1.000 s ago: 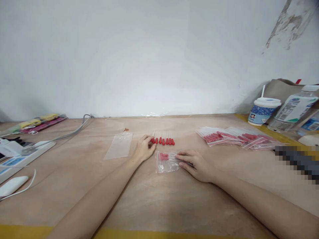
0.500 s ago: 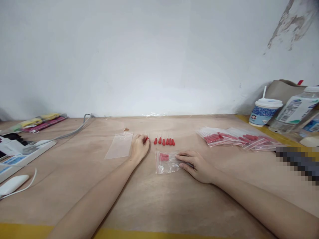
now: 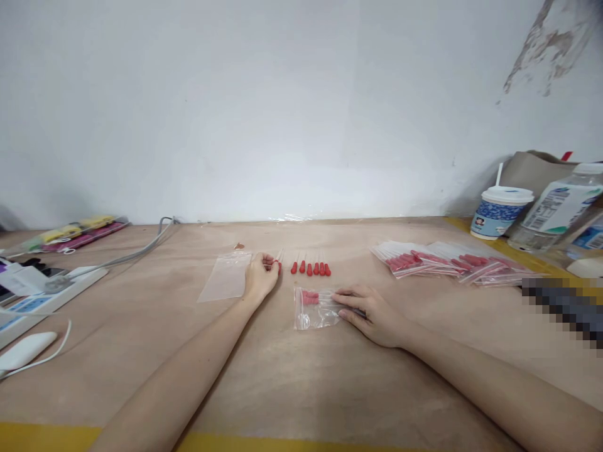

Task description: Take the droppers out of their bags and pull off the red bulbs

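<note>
My left hand [image 3: 260, 276] is closed in a pinch at the left end of a row of glass droppers with red rubber bulbs [image 3: 309, 269]. Its fingertips are on a red-bulbed dropper [image 3: 279, 267], partly hidden by them. Left of that hand lies a flat clear zip bag [image 3: 225, 276], with nothing visible inside. My right hand [image 3: 370, 314] rests with fingers stretched out and slightly apart on the right part of another zip bag [image 3: 306, 320]. Red bulbs [image 3: 309, 297] and thin clear stems show through this bag; its right end is under the fingers.
Filled dropper bags [image 3: 414, 260] are piled at the right. Beyond them stand a lidded blue cup [image 3: 500, 213] and a plastic bottle [image 3: 558, 210]. On the left are a power strip [image 3: 51, 301] with a grey cable, a white charger-like object [image 3: 28, 351] and colourful packets [image 3: 85, 232].
My left hand has shifted slightly left, and more of the dropper shows beside its fingertips, stem included. My right hand and the bag beneath it have stayed in place.
</note>
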{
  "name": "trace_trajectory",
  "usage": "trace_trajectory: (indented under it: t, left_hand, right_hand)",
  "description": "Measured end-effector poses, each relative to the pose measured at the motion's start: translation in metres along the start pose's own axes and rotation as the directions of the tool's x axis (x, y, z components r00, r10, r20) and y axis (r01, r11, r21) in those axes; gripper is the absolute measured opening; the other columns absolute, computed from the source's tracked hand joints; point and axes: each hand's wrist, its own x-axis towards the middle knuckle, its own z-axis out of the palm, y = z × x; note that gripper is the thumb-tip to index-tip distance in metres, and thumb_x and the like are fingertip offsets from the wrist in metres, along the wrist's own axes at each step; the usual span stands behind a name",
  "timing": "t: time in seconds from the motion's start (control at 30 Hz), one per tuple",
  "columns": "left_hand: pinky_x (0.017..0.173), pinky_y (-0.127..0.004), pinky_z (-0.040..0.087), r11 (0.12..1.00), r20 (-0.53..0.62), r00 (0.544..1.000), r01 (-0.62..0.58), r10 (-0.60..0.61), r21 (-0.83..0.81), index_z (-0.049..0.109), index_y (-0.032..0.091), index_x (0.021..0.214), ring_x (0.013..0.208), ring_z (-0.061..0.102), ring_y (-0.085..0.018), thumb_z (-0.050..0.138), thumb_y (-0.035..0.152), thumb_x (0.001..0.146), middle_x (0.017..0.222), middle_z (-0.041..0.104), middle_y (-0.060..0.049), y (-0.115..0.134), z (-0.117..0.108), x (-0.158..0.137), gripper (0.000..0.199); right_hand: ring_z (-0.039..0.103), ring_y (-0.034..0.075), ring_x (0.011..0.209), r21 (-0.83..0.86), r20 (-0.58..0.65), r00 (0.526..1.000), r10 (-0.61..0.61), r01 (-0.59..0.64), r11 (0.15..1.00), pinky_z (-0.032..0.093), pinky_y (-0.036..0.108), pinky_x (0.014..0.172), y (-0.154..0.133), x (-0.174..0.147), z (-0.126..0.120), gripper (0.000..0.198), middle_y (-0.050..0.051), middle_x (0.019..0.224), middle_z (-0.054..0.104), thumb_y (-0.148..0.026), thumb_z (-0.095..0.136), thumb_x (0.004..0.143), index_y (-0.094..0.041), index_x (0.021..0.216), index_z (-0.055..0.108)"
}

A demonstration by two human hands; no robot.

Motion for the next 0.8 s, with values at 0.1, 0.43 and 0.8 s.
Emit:
trace_trajectory:
  t: [0.1,0.43,0.8]
  left_hand:
    - [0.064,-0.026,0.046,1.000,-0.016,1.000,0.011,-0.011,0.013,0.053,0.016,0.081,0.067,0.059,-0.015,0.052,0.025,0.071,0.077,0.061,-0.004,0.000,-0.002,-0.001,0.014]
    - [0.062,-0.026,0.047,0.997,0.103,0.991,-0.079,0.081,-0.026,0.056,0.017,0.082,0.064,0.059,-0.014,0.055,0.027,0.070,0.070,0.061,-0.002,-0.004,0.001,-0.001,0.016]
    - [0.074,-0.032,0.046,0.975,0.004,0.975,-0.221,0.221,-0.012,0.055,0.017,0.085,0.077,0.056,-0.018,0.051,0.030,0.074,0.081,0.060,-0.004,0.007,-0.004,-0.011,0.017]
  right_hand:
    - [0.048,0.021,0.108,-0.001,-0.005,1.000,-0.003,0.003,1.000,0.039,0.039,0.092,0.000,0.000,0.000,0.035,0.008,0.117,0.054,-0.034,0.042,0.087,-0.024,0.119,0.053]
    - [0.050,0.021,0.106,0.016,-0.013,1.000,-0.015,0.015,1.000,0.040,0.040,0.091,-0.002,0.000,-0.002,0.034,0.008,0.115,0.055,-0.033,0.042,0.087,-0.025,0.118,0.053]
    - [0.049,0.022,0.108,-0.002,-0.002,1.000,-0.005,0.005,1.000,0.039,0.040,0.092,-0.003,0.000,-0.003,0.035,0.008,0.117,0.054,-0.034,0.042,0.087,-0.024,0.119,0.053]
